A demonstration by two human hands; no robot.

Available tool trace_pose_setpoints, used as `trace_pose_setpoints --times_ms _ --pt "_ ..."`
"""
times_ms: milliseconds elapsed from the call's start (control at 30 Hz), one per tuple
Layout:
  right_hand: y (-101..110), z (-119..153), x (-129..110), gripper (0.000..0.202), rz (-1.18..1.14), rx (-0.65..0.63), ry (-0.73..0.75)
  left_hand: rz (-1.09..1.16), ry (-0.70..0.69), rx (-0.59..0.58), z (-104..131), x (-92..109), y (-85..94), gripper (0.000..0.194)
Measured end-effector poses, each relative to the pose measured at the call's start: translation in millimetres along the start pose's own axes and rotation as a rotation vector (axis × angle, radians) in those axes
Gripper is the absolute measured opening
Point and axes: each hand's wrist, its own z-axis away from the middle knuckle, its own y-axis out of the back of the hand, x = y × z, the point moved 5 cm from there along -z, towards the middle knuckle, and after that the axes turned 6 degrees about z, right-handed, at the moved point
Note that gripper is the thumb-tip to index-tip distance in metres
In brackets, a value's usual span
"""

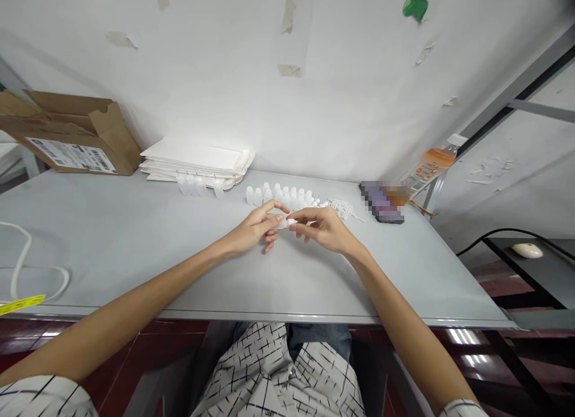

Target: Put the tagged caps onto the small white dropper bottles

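My left hand (pixel 258 225) is closed on a small translucent white plastic bottle (pixel 283 224), which lies on its side above the table. The fingers of my right hand (pixel 320 225) pinch the white top end of the same bottle. Just behind my hands stand several similar small white bottles (pixel 278 193) in a cluster. To their right lie a few small white pieces with thin metal tips (pixel 320 202) and a pile of small white parts (pixel 344 209). Further left, several bottles with thin tips (pixel 197 185) stand in a row.
A stack of white sheets or envelopes (pixel 193 156) and an open cardboard box (pixel 76 135) are at the back left. A phone (pixel 381 202) and an orange drink bottle (pixel 422 174) are at the right. A white cable (pixel 22 255) lies on the grey table (pixel 135 237).
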Motion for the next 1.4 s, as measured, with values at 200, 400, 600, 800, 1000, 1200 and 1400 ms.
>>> trace_pose_setpoints --times_ms 200,400,600,800,1000,1200,1400 --pt "-3 0 0 0.032 0.009 -0.098 0.011 -0.1 -0.08 -0.011 0 2 -0.6 0.031" --pt "-11 0 5 0.05 0.007 -0.114 -0.025 -0.147 -0.107 -0.022 0 3 -2.6 0.03" --pt "-9 -1 5 0.045 0.105 0.015 0.004 -0.223 -0.098 -0.022 1 1 -0.4 0.03" --pt "-6 -1 5 0.022 0.007 0.047 0.021 -0.258 -0.103 0.024 0 7 4.0 0.034" --pt "-7 -1 4 0.026 0.012 -0.012 0.017 -0.339 -0.135 0.016 1 9 4.9 0.032" --pt "-11 -3 7 0.041 0.098 -0.026 0.024 -0.388 -0.181 0.012 2 9 6.7 0.035" --pt "-7 -3 11 0.05 0.159 0.039 -0.01 -0.383 -0.151 0.025 -1 6 6.5 0.042"
